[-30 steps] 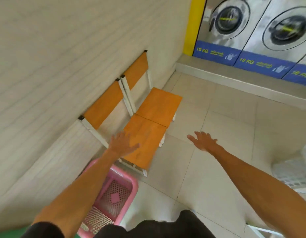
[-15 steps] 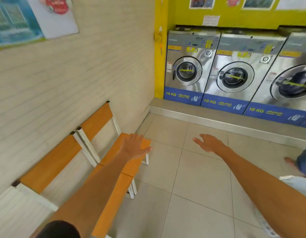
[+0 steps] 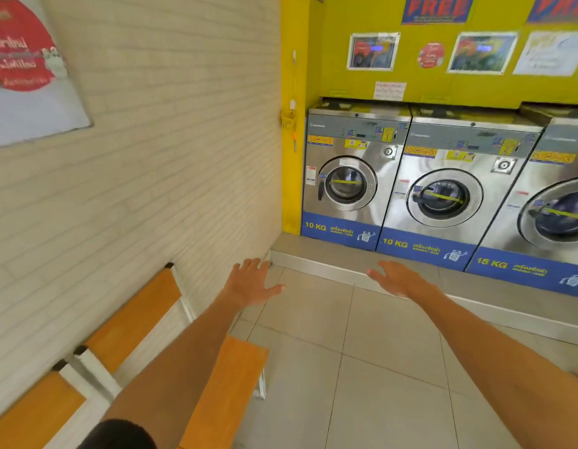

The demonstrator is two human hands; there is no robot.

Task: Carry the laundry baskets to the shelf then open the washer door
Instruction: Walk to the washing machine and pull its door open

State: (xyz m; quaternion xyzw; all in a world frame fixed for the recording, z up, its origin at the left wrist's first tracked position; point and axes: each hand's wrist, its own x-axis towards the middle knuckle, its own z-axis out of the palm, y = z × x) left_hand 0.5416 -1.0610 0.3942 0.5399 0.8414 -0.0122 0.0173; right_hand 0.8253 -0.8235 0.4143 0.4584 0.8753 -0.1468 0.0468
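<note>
Three steel front-loading washers stand in a row against the yellow back wall. The leftmost washer [image 3: 352, 179] has its round door [image 3: 347, 183] closed, and so does the middle washer [image 3: 449, 196]. The third washer [image 3: 556, 209] is cut off by the right edge. My left hand [image 3: 248, 281] is stretched forward, fingers apart, holding nothing, above the floor near the wall corner. My right hand [image 3: 396, 279] is also spread and empty, in front of the raised step below the washers. No laundry basket is in view.
Orange-and-white chairs [image 3: 145, 322] line the left brick wall beside my left arm. A raised tiled step [image 3: 329, 257] runs under the washers. Pale floor tiles [image 3: 362, 367] stretch ahead. Posters hang on both walls, and a small yellow holder [image 3: 288, 119] hangs at the corner.
The view has lifted from the floor and the pink basket toward the washers, which now look larger and closer. Both hands stay spread and empty throughout.
</note>
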